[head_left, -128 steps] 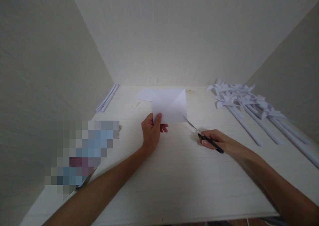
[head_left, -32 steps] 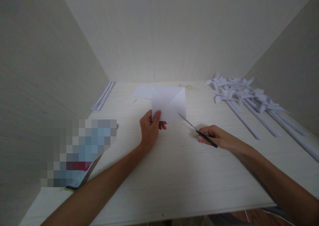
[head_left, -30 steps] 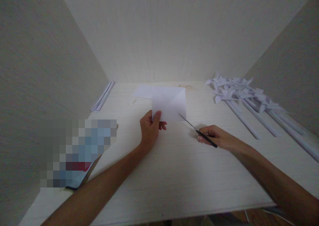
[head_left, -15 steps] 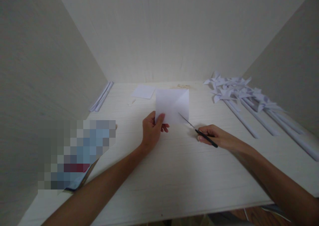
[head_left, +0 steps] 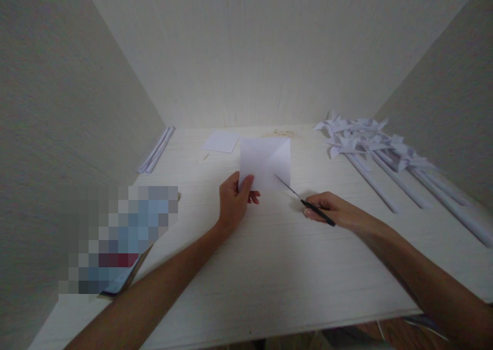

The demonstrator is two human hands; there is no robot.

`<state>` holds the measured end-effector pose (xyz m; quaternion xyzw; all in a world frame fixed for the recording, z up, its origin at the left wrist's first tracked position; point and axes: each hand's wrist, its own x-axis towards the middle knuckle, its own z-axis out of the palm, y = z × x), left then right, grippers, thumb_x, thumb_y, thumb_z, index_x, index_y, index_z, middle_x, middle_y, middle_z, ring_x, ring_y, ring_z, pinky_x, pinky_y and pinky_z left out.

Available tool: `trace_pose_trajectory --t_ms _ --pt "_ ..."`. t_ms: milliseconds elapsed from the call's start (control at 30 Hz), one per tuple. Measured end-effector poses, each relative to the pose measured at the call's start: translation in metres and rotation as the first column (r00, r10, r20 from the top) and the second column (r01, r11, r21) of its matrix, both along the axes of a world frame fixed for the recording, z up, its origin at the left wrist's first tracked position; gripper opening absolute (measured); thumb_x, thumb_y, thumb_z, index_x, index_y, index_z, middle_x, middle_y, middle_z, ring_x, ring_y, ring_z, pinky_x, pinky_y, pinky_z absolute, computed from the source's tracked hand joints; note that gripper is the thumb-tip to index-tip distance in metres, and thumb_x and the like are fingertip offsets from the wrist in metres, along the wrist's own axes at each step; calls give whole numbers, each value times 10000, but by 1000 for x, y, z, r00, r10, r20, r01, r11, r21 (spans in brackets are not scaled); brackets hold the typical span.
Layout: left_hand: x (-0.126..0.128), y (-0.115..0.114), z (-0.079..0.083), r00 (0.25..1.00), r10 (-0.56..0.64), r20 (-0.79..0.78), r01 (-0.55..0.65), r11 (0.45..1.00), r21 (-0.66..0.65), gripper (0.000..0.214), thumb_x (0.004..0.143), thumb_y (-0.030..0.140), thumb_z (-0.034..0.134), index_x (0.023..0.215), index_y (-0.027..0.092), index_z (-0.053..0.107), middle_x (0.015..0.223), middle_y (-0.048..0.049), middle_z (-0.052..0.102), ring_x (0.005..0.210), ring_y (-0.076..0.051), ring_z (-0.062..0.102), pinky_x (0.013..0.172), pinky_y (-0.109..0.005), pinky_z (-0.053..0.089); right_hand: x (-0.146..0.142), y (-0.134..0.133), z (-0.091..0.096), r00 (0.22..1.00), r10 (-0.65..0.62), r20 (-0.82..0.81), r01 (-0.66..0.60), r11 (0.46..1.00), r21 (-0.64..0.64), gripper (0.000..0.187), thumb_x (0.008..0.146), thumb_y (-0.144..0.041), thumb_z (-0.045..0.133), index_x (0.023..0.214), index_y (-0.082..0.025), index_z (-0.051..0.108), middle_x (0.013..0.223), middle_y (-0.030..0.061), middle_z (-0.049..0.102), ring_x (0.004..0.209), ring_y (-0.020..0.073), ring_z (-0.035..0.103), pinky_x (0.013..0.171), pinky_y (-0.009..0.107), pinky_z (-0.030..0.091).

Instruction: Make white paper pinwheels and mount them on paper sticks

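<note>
My left hand (head_left: 234, 202) pinches the lower left corner of a square white paper sheet (head_left: 265, 161) with diagonal creases, holding it tilted up above the table. My right hand (head_left: 331, 212) is closed round black-handled scissors (head_left: 304, 202). The blade tips reach into the sheet's lower right part along a crease. Both forearms stretch in from the near edge.
Several white paper pinwheels (head_left: 370, 145) on rolled paper sticks lie at the right. A smaller paper sheet (head_left: 221, 141) rests near the back wall. Rolled paper strips (head_left: 157, 148) lie along the left wall. A blurred-out object (head_left: 119, 237) sits at the left front. The pale table (head_left: 269, 278) is walled on three sides.
The sheet has shifted slightly right and turned a little in my left hand. The scissor blades have gone further into its lower right corner. The smaller sheet behind is now uncovered.
</note>
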<state>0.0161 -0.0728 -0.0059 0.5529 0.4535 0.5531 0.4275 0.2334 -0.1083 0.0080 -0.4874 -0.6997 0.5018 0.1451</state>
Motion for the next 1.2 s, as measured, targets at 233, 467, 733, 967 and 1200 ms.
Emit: trace_pose_trajectory --t_ms 233,467,733,967,1200 --pt "0 0 1 1000 1 -14 -2 1000 -10 242 753 326 513 600 159 426 408 48 522 330 -79 527 299 -132 336 3 1 -5 999 16 -29 -16 1000 4 424 718 -523 474 532 -185 299 499 -71 231 442 45 213 405 204 164" --pt "0 0 1 1000 4 -13 -4 1000 -14 240 750 326 517 602 156 435 410 47 524 328 -76 523 302 -131 336 4 2 -8 999 20 -36 -20 1000 0 409 736 -495 471 539 -182 299 505 -71 232 450 45 213 407 200 163" --pt "-1 1 0 1000 8 -21 -9 1000 -13 258 744 357 523 606 157 436 414 43 523 342 -86 537 307 -139 343 2 1 -5 1000 8 -11 -8 1000 5 420 723 -520 475 538 -184 303 502 -68 235 445 47 217 406 205 162" --pt "-1 1 -1 1000 8 -23 -8 1000 -9 260 749 361 518 607 160 433 412 47 515 341 -83 536 304 -135 336 3 2 -7 999 9 -38 -9 1000 -11 421 725 -515 478 531 -181 311 490 -72 234 439 45 210 408 205 164" --pt "0 0 1 1000 -1 -19 1 1000 -19 256 749 350 519 603 158 432 407 47 512 341 -83 534 304 -133 334 4 2 -8 999 1 -38 -1 1000 1 425 710 -513 500 526 -181 308 493 -73 235 439 44 215 411 203 164"
